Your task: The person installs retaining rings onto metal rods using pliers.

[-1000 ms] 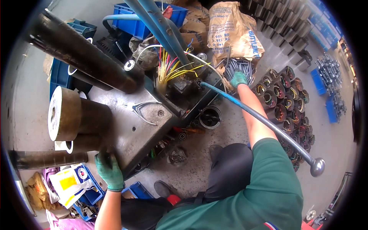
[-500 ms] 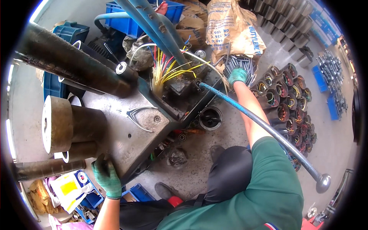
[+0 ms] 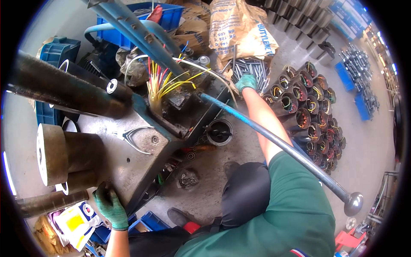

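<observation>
My right hand (image 3: 246, 82), in a green glove, reaches to the far side. It touches a heap of thin grey metal rods (image 3: 252, 68) at the mouth of a brown paper sack (image 3: 242, 30); its fingertips are hidden. My left hand (image 3: 112, 209), gloved too, lies against the near edge of a worn metal machine table (image 3: 115, 158), fingers apart and holding nothing. On the tabletop are pliers with spread handles (image 3: 132, 139). A long lever with a ball end (image 3: 282, 147) passes over my right forearm.
Behind the table, yellow, red and white wires (image 3: 158, 85) stand in a bunch. Wired metal cylinders (image 3: 308, 111) crowd the floor at right. Thick steel bars (image 3: 64, 88) and a round metal block (image 3: 53, 154) sit at left. A round pot (image 3: 219, 132) stands beside the table.
The whole view has shifted, so most things appear farther left. My right hand stays at the rods, and my left hand stays at the table edge.
</observation>
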`<state>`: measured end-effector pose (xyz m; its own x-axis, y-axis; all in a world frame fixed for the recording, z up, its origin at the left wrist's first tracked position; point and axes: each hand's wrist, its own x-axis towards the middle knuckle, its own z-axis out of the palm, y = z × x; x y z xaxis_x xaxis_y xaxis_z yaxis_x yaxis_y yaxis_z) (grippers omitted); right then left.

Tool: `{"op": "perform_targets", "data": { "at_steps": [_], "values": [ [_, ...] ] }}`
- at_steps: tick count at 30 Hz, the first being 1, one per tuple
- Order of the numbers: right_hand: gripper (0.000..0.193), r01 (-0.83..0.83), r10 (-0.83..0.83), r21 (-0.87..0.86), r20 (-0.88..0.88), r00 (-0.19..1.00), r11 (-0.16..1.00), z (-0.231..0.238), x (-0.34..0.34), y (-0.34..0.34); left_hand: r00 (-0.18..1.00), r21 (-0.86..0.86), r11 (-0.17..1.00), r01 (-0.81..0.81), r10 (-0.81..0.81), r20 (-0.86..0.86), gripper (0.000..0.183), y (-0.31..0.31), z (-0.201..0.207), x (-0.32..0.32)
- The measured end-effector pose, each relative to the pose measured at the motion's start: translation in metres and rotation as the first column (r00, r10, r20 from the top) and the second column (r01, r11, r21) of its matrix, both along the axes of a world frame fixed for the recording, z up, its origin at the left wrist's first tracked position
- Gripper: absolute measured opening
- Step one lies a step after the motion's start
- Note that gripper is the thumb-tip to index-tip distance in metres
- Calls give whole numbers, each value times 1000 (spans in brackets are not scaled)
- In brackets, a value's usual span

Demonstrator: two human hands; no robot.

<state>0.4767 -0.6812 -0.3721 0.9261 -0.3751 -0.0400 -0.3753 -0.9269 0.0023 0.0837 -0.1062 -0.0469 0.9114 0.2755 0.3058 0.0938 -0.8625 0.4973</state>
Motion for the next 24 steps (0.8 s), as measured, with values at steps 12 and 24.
{"op": "perform_targets", "data": {
  "at_steps": [12,24],
  "values": [
    [39,98,-63,227,-158,985,969,33,-13,21,998,-17,999,-51,50,-27,30,-1,7,-6],
    [34,67,-31,253,-143,989,965,32,-21,-6,995,118,992,-35,45,-85,29,10,-1,2]
  ]
}}
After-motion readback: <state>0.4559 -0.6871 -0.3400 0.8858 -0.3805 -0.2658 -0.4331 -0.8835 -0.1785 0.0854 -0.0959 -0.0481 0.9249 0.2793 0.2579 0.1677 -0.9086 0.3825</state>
